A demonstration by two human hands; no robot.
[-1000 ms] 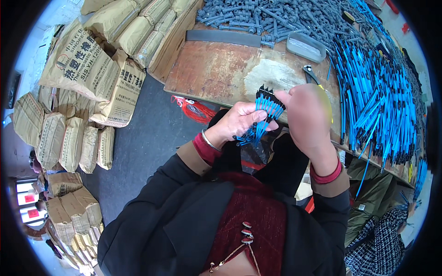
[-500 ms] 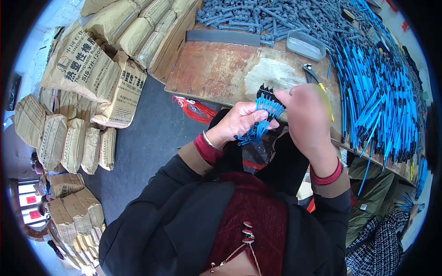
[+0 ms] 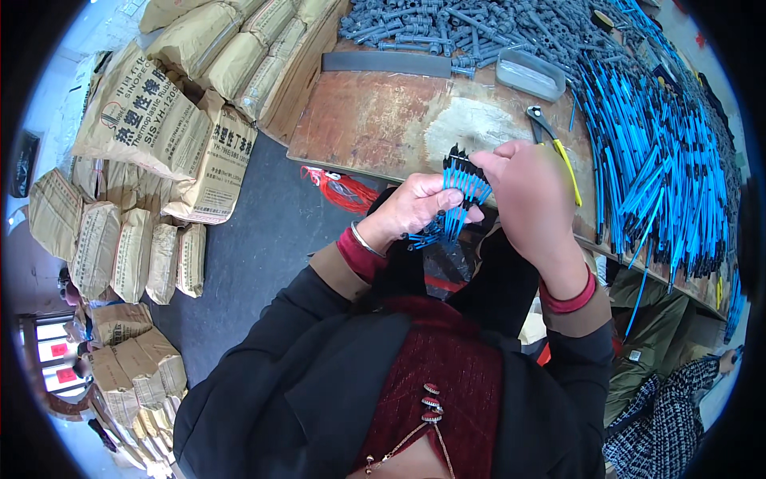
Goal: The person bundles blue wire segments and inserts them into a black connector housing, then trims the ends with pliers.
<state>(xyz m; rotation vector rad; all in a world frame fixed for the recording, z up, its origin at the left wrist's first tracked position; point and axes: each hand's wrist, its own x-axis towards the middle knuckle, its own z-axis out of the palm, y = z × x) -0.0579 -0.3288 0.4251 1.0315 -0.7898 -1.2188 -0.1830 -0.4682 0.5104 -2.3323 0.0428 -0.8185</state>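
A fanned bunch of thin blue tubes with black ends is gripped in my left hand, thumb pressed across the front. Its upper black tips point away from me, and loose lower ends stick out beneath my fingers. My right hand is at the bunch's upper right, thumb and fingers pinched together by the black tips. What lies between those fingertips is too small to make out. Pliers with yellow handles lie on the wooden table just beyond my right hand.
Grey plastic fittings are heaped at the table's back, near a grey strip and a clear tray. Many blue tubes lie to the right. Paper sacks are stacked left. Red cord hangs below. Another person's patterned sleeve is lower right.
My right fingers have shifted slightly away from me and left along the black tips. My left hand keeps its hold on the bunch. The view has moved a little.
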